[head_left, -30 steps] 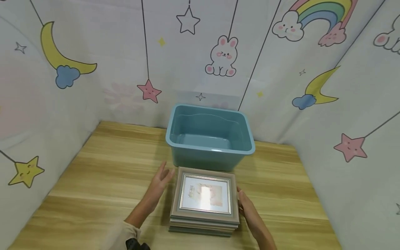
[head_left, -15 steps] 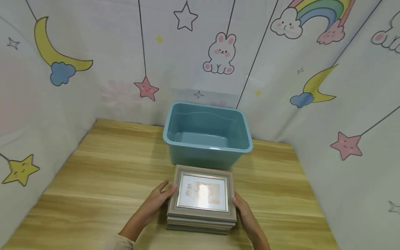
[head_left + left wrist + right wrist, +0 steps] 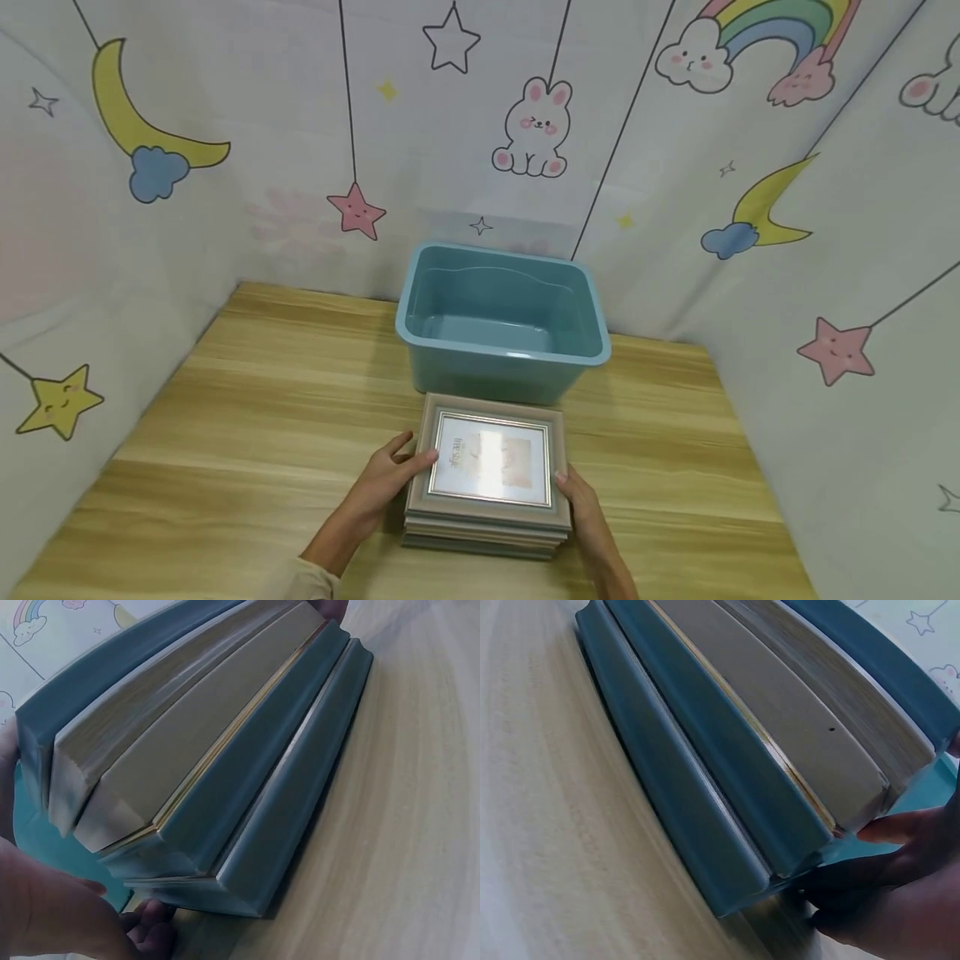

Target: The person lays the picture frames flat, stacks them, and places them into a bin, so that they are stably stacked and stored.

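A stack of several picture frames (image 3: 487,508) lies on the wood-grain table, its top frame beige with a glass front that catches a bright reflection. My left hand (image 3: 378,483) grips the stack's left side, thumb over the top frame's border. On the right side, my right hand (image 3: 591,517) holds the stack with its thumb at the top edge. Blue-grey and beige frame edges (image 3: 255,772) show in the left wrist view, with left fingers (image 3: 154,926) at the bottom corner. In the right wrist view, right fingers (image 3: 900,825) press against the ends of the frames.
Right behind the stack stands a blue plastic bin (image 3: 495,379) with nothing in it. White cloth walls (image 3: 292,100) printed with moons, stars and a rabbit enclose the table (image 3: 247,400) at the back and sides.
The left hand, apart from the stack a second ago, has come in to its left side, and its thumb now lies on the top frame. The right thumb has come up onto the top edge.
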Available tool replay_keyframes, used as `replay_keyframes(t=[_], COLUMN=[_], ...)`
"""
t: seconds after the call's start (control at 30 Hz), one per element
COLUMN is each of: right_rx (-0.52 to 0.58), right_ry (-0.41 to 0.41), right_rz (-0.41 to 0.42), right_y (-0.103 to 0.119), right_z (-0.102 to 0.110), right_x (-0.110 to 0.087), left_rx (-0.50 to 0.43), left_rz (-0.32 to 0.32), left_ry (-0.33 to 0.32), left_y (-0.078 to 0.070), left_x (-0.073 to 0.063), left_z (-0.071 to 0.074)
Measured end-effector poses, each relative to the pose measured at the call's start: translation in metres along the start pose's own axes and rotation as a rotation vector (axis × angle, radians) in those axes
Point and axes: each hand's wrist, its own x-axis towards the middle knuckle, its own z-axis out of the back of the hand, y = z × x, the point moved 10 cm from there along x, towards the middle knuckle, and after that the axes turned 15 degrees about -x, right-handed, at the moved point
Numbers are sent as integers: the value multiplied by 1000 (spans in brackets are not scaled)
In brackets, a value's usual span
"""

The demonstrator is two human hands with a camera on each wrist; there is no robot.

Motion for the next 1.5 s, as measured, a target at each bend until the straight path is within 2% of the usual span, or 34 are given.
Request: replay_keyframes(t=[0.1, 0.3, 0.53, 0.63, 0.77, 0.83, 0.97, 1.07, 1.2, 1.27, 1.5], right_rx=[15, 75, 140, 112, -12, -52, -51, -24, 38, 57, 23], right_ry=[-25, -32, -34, -75, -173, -190, -145, -103, -40, -23, -75], right_rz=[24, 150, 143, 153, 213, 240, 277, 285, 316, 319, 212], right_y=[0, 12, 12, 15, 23, 26, 30, 31, 35, 36, 27], right_z=[-1, -8, -9, -4, 6, 8, 6, 4, 0, -1, 1], right_x=[-1, -1, 3, 5, 4, 3, 3, 2, 1, 1, -5], left_rx=[0, -51, -56, -32, 33, 86, 212, 253, 253, 248, 232], left_rz=[-30, -79, -128, -164, -224, -253, -300, -320, -323, -323, -310], left_ry=[-3, -2, -17, -15, 9, 24, 81, 130, 155, 148, 120], left_y=[-3, -8, -14, -18, -26, -29, -35, -36, -36, -36, -30], left_x=[0, -2, -2, -2, -5, -7, -9, -11, -11, -12, -18], left_z=[1, 2, 2, 3, 2, -1, -11, -17, -21, -20, -20])
